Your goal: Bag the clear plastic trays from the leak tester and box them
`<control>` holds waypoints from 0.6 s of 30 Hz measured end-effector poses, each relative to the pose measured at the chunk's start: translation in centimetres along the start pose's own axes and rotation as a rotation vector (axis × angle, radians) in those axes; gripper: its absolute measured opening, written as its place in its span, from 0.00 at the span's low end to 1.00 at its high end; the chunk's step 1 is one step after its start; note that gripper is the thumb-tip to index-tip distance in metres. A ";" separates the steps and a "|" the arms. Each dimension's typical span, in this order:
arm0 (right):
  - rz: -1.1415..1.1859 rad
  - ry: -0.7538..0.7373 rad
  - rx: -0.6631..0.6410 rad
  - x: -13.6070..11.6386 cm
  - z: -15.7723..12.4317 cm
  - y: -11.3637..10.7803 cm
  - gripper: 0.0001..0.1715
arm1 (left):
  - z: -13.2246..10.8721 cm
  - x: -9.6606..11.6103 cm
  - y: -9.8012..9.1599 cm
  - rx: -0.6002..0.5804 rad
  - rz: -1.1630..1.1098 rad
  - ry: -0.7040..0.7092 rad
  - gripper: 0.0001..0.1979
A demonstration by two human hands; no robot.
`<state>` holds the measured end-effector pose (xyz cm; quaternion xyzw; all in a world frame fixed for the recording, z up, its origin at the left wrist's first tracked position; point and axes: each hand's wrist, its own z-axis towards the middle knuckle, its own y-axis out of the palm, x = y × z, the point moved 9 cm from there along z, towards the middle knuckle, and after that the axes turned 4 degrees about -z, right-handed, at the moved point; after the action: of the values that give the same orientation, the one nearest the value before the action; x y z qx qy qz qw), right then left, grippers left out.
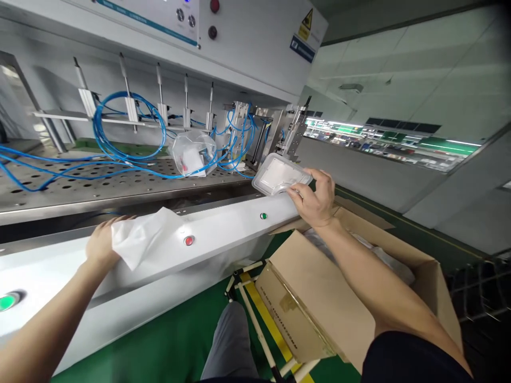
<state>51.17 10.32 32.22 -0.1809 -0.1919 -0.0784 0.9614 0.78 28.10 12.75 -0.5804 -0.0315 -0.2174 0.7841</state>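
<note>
Clear plastic tray, rounded corners, white inside

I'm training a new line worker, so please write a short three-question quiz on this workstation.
1. True or false: the left hand rests on a white wipe lying on the white button rail.
2. What does the right hand hold? A) a spanner B) a clear plastic tray C) a roll of tape
3. Fill in the blank: the coiled tubing above the perforated steel deck is ____.

Key: 1 true; 2 B; 3 blue.
</note>
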 end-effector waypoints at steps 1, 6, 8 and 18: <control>-0.005 -0.008 0.019 -0.8 -0.2 -0.6 0.13 | 0.0 0.0 -0.3 0.002 -0.069 -0.013 0.23; 0.068 0.039 0.045 -5.5 -1.9 -3.7 0.13 | -1.4 0.9 -1.6 -0.097 -0.334 -0.035 0.24; 0.126 0.031 0.060 -8.1 -2.1 -5.5 0.11 | -2.7 2.5 -2.4 -0.143 -0.404 0.054 0.20; 0.575 -0.187 -0.069 -22.0 4.0 -12.8 0.05 | -8.4 5.3 -2.6 -0.434 -0.495 -0.065 0.18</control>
<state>26.84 1.78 30.98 -0.2670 -0.2179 0.2078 0.9155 2.88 18.10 13.97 -0.7153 -0.1495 -0.3846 0.5640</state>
